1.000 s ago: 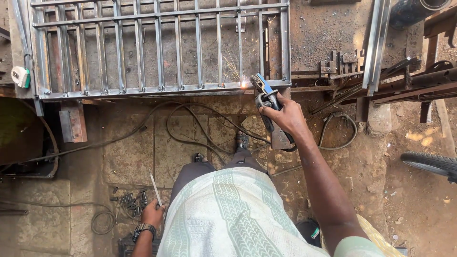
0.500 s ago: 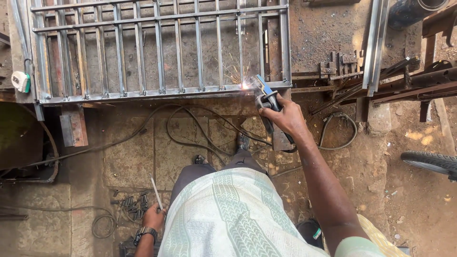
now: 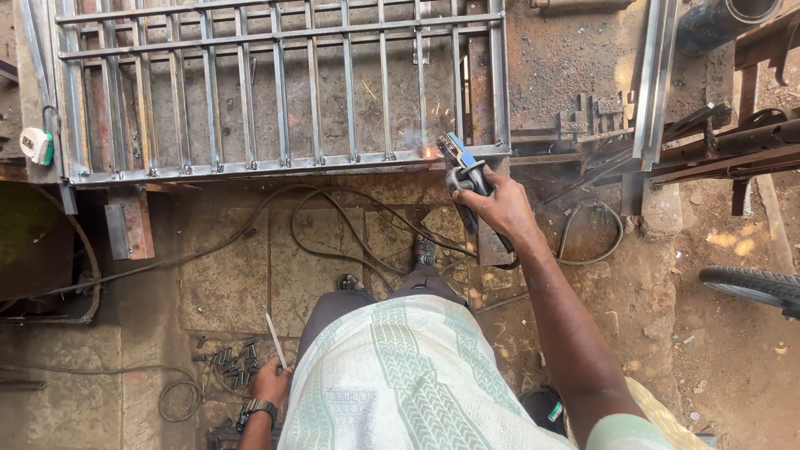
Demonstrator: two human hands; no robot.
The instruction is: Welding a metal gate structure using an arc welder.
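My right hand (image 3: 493, 204) grips a black and blue welding electrode holder (image 3: 461, 164), its tip at the lower rail of a grey steel window grille (image 3: 283, 83) lying flat. A small orange glow and sparks (image 3: 430, 152) show at the tip, near the grille's lower right corner. My left hand (image 3: 271, 385), with a watch on the wrist, hangs low by my side and holds a thin welding rod (image 3: 275, 340) pointing up. Black cables (image 3: 350, 225) loop across the ground in front of my feet.
Short metal offcuts (image 3: 229, 360) lie near my left hand. A tape measure (image 3: 37, 146) rests on the grille's left edge. Steel bars and angle iron (image 3: 667, 133) pile up at right, with a tyre (image 3: 750, 283) at the far right and a pipe (image 3: 725, 21) at top right.
The electrode tip has stayed on the lower rail and the spark has dimmed to a small glow. My left hand with the rod has barely shifted.
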